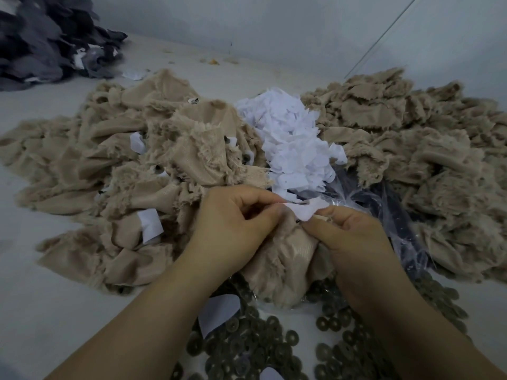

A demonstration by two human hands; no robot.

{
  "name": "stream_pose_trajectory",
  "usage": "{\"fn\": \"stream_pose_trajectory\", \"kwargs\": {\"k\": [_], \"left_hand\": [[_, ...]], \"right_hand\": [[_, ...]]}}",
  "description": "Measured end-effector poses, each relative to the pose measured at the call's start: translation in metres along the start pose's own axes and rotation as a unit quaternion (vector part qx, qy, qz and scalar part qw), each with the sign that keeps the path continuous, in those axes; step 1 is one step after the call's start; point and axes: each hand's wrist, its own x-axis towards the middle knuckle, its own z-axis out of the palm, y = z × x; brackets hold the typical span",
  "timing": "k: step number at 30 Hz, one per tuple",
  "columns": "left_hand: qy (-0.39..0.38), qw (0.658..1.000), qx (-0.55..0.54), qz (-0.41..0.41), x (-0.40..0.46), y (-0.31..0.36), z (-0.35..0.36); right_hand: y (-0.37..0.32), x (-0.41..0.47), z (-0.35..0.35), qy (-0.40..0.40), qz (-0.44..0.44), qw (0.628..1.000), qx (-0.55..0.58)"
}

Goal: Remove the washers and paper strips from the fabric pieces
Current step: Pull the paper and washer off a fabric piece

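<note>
At centre frame, our left hand [233, 223] pinches a beige fabric piece [282, 259] to steady it while our right hand [354, 237] grips beside the paper strip [307, 211], apparently peeling it. Loose washers [277, 349] lie below; discarded paper [290, 138] piles above.
</note>
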Motion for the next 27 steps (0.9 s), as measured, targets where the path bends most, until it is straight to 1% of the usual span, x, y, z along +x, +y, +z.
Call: {"fn": "stream_pose_trajectory", "kwargs": {"k": [4,6,8,10,14,22,24,27], "left_hand": [[0.041,0.991,0.058,0.111,-0.001,-0.001,0.01],[0.027,0.978,0.116,0.169,-0.002,-0.004,0.014],[0.004,0.954,0.186,0.236,-0.003,-0.007,0.017],[-0.004,0.937,0.22,0.272,-0.003,-0.01,0.018],[-0.023,0.925,0.233,0.3,-0.003,-0.013,0.015],[-0.038,0.908,0.247,0.337,-0.006,-0.018,0.014],[-0.039,0.907,0.245,0.341,-0.006,-0.018,0.013],[-0.04,0.904,0.255,0.34,-0.006,-0.018,0.012]], "right_hand": [[0.002,-0.004,0.003,-0.029,0.009,1.0,-0.007],[0.002,-0.006,0.005,-0.034,-0.007,0.999,-0.019],[0.002,-0.007,0.005,-0.017,-0.023,0.999,-0.041],[0.003,-0.006,0.004,-0.003,-0.021,0.999,-0.042],[0.001,-0.006,0.004,-0.004,-0.01,0.999,-0.032],[0.004,-0.005,0.0,-0.004,0.023,0.999,0.033],[0.003,-0.004,0.0,-0.019,0.027,0.998,0.058],[0.001,-0.002,-0.001,-0.061,0.035,0.992,0.1]]}}
